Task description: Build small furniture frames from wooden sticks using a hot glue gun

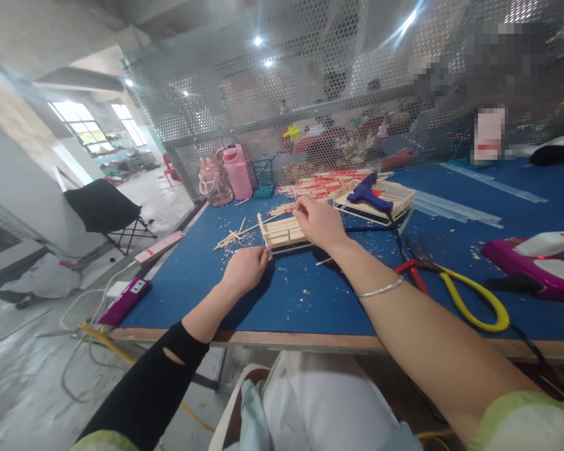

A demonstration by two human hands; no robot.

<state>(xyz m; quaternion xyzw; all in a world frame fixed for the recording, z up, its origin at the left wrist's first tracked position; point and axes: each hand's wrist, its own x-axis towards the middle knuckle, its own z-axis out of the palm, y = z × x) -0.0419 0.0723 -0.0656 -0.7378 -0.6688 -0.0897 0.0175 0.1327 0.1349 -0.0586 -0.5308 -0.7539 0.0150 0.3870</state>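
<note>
A small model built of thin wooden sticks lies on the blue tabletop between my hands. Its near left corner is pinched by my left hand, whose fingers are closed. Over the model's right end, my right hand is bent with its fingers drawn together; it hides that end and whatever is between the fingertips. Some loose sticks and small scraps lie left of the model. Behind my right hand, a blue glue gun rests on a second stick frame.
Red-marked sticks are heaped at the back. Translucent sticks lie to the right, near cutters with red and yellow handles and a purple-and-white device. A pink bottle stands by the perforated screen. A purple power strip sits at the left edge.
</note>
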